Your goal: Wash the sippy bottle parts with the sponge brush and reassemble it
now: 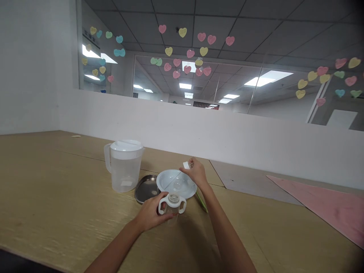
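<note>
My left hand (153,212) is wrapped round a small clear bottle (172,207) with two white side handles and an uncapped mouth. Raised above the right rim of a white bowl (162,182), my right hand (195,170) pinches a white cap (186,165). A thin straw-like tube slants down from the cap over the bowl. Something clear and round shows inside the bowl, too indistinct to name. The bottle is nearer to me than the bowl.
A lidded clear pitcher (126,167) stands left of the bowl, beside a dark metal tray (145,189). A green item (201,202) lies right of the bowl. Pink material (327,204) covers the right side. A white wall (176,127) rises behind the table.
</note>
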